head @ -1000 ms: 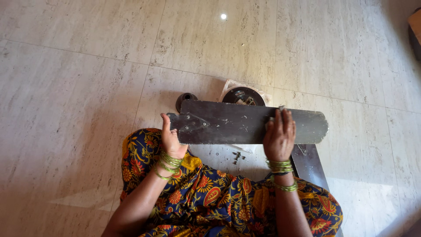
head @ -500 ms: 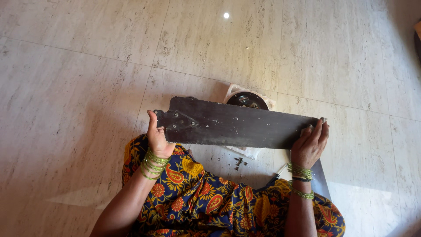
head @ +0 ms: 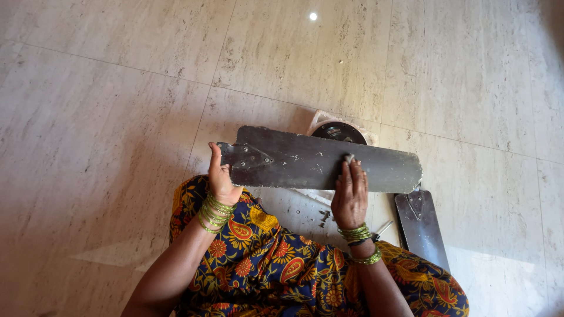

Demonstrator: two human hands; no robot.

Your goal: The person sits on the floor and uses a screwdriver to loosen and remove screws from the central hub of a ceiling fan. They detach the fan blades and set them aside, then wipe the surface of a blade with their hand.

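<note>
The left hand (head: 222, 179) grips the mounting end of a long dark fan blade (head: 320, 160), thumb up along the edge at about 9 o'clock of the blade, fingers curled behind it. The right hand (head: 350, 191) lies flat on the face of the blade a little right of its middle, fingers straight and pointing to 12 o'clock; something small and pale shows at the fingertips, possibly a scrap of cloth, though the view is too coarse to be sure. The blade is held level above the lap, running from 9 to 3 o'clock across the view. Both wrists carry green bangles.

Behind the blade, at 12 o'clock of the right hand, a round dark motor housing (head: 339, 131) sits on the pale stone floor (head: 117, 105). At 4 o'clock of that hand 1 more blade (head: 421, 228) lies flat on the floor. Small dark bits (head: 323, 218) lie at 7 o'clock of the right hand.
</note>
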